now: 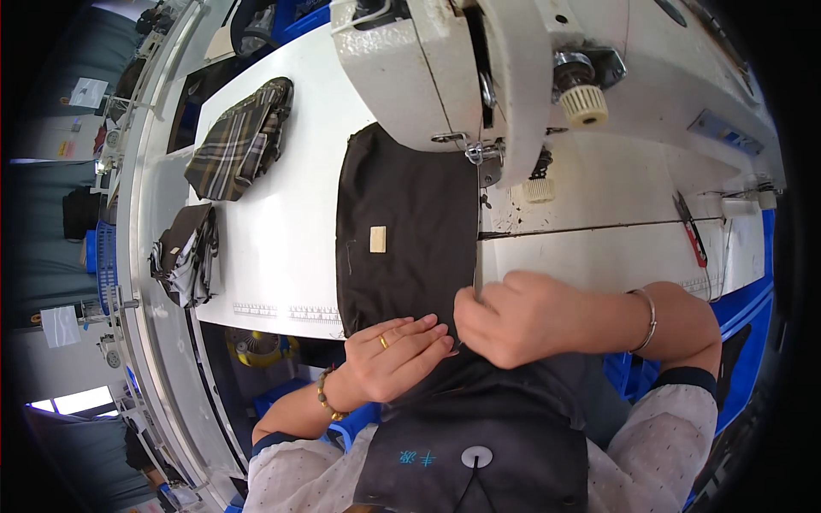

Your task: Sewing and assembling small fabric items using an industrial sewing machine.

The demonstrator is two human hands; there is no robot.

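Observation:
A dark brown fabric panel (415, 192) lies flat on the white table, its far end by the sewing machine's needle area. On it sits a small cream-coloured rectangular label (378, 239). My left hand (395, 357) rests on the near edge of the panel, fingers stretched out side by side and a gold ring on one. Close to its right, my right hand (517, 318) is closed, pinching the panel's near right edge. Its fingertips are partly hidden, and the cloth beneath both hands merges with my dark apron (530, 453).
The white sewing machine (402, 81) stands over the table's far right. Left of the panel lie folded plaid fabric pieces (244, 141) and a pile of dark and grey pieces (192, 256). Red-handled thread snips (693, 235) rest at the right. A printed ruler strip (286, 312) borders the near edge.

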